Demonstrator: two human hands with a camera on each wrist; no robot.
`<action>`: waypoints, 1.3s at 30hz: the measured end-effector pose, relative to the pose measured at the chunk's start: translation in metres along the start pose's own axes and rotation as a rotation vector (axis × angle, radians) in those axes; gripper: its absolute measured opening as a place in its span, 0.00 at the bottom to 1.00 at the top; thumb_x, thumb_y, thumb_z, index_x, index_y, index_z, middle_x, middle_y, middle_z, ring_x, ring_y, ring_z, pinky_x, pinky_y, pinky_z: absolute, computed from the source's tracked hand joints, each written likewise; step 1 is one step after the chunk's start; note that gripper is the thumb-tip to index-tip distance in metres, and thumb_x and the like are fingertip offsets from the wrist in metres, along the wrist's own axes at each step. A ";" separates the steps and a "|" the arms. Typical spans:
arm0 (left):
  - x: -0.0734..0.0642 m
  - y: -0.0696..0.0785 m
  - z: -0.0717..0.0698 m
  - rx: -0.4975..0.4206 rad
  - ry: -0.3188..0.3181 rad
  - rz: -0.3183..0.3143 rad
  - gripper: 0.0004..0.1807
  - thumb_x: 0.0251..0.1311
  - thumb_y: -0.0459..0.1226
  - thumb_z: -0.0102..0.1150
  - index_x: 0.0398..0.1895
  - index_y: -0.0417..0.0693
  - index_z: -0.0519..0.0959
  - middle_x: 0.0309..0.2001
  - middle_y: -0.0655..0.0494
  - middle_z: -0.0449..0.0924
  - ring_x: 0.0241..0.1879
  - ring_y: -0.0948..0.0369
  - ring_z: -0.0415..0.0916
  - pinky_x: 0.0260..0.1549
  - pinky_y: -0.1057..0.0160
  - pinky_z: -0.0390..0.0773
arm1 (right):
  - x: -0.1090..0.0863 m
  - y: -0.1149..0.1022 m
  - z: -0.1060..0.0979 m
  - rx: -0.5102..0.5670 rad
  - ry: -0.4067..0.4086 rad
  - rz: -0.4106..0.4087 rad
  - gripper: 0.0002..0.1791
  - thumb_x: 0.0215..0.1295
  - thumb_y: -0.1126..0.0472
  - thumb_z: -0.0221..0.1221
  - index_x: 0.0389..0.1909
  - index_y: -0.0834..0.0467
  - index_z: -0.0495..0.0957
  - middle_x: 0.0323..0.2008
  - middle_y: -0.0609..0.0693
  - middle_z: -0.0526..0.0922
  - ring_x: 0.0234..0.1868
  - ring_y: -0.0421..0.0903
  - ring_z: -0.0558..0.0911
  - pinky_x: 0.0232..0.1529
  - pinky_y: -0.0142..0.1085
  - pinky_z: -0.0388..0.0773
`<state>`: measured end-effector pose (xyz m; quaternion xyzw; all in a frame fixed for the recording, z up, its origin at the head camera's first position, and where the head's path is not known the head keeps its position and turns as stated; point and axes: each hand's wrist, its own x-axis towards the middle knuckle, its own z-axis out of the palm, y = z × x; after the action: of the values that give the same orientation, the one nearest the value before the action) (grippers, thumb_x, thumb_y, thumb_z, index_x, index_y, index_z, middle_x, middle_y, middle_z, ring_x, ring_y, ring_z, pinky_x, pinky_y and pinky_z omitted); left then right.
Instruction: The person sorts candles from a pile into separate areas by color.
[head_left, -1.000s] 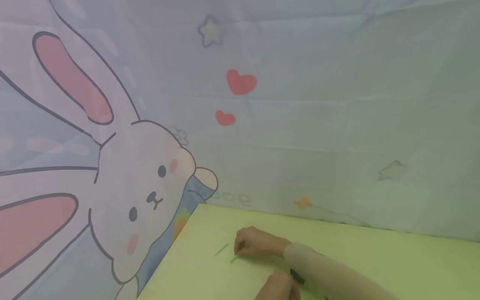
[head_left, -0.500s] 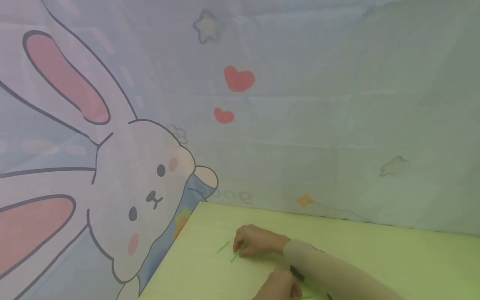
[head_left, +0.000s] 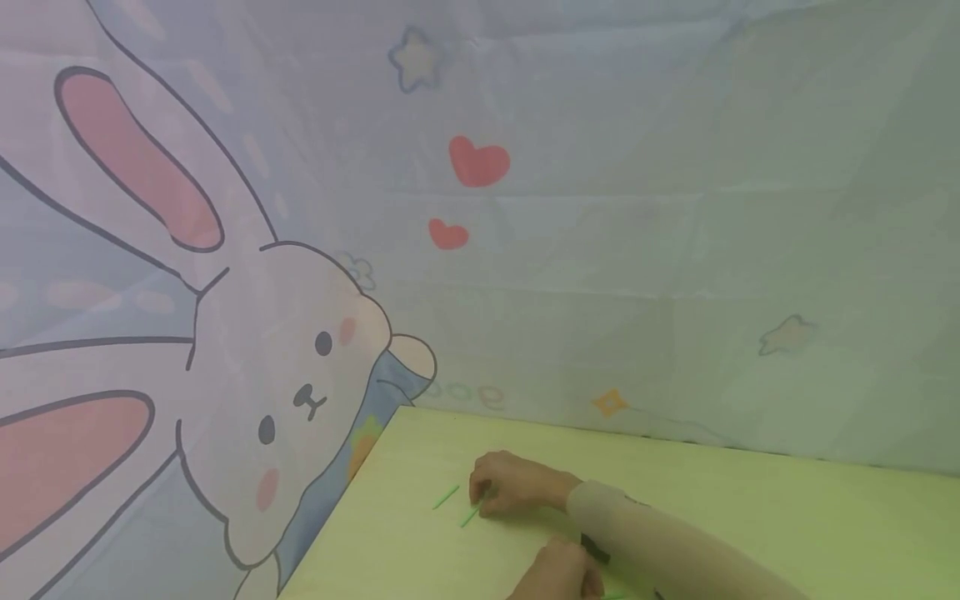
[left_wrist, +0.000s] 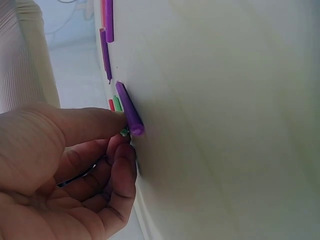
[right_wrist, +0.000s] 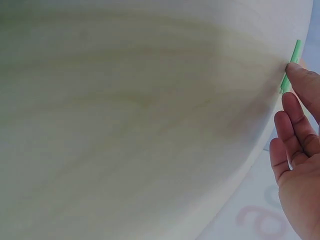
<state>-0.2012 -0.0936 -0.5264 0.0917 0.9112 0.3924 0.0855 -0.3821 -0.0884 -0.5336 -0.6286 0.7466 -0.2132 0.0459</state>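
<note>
In the head view my right hand (head_left: 513, 483) is over the table, its thumb and fingertips pinching one end of a thin green stick (head_left: 470, 516). The right wrist view shows this green stick (right_wrist: 295, 52) at the thumb and index fingertips, other fingers curled loosely. A second green stick (head_left: 446, 497) lies to its left, roughly parallel. Nearer the body is my left hand (head_left: 558, 571), partly cut off by the frame's bottom edge. Seen from the left wrist, its thumb and index finger pinch a small green stick end (left_wrist: 124, 132), right beside a purple stick (left_wrist: 130, 110).
More purple sticks (left_wrist: 109, 22), a red stick (left_wrist: 111, 104) and another green stick (left_wrist: 117, 103) lie farther along the table in the left wrist view. The pale table (head_left: 405, 467) meets a printed cloth (head_left: 600, 250) with a rabbit at its back and left.
Both hands stay nearly in place. Slightly more of the green stick shows below my right fingertips, and a green tip has come into sight beside my left hand.
</note>
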 end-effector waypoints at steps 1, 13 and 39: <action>0.000 0.001 0.000 -0.002 -0.002 -0.007 0.13 0.55 0.45 0.75 0.18 0.57 0.82 0.14 0.67 0.69 0.16 0.69 0.65 0.16 0.69 0.68 | -0.001 0.001 -0.001 -0.012 0.002 0.002 0.08 0.62 0.60 0.72 0.41 0.50 0.86 0.40 0.38 0.83 0.46 0.33 0.78 0.53 0.27 0.75; 0.002 -0.002 0.001 0.028 0.014 0.041 0.13 0.52 0.48 0.74 0.17 0.56 0.83 0.16 0.68 0.72 0.18 0.70 0.66 0.19 0.70 0.71 | -0.008 0.015 -0.016 -0.026 0.016 0.093 0.09 0.64 0.53 0.71 0.44 0.44 0.86 0.42 0.32 0.81 0.48 0.32 0.77 0.52 0.30 0.76; 0.009 0.000 0.002 0.068 -0.042 0.011 0.12 0.59 0.28 0.67 0.22 0.52 0.88 0.23 0.71 0.80 0.22 0.70 0.72 0.21 0.67 0.77 | -0.079 0.025 -0.095 -0.054 0.187 0.218 0.05 0.70 0.55 0.67 0.44 0.43 0.84 0.44 0.39 0.83 0.50 0.44 0.83 0.54 0.42 0.81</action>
<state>-0.2094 -0.0902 -0.5280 0.1076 0.9216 0.3595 0.0994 -0.4208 0.0150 -0.4731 -0.5221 0.8169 -0.2446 -0.0179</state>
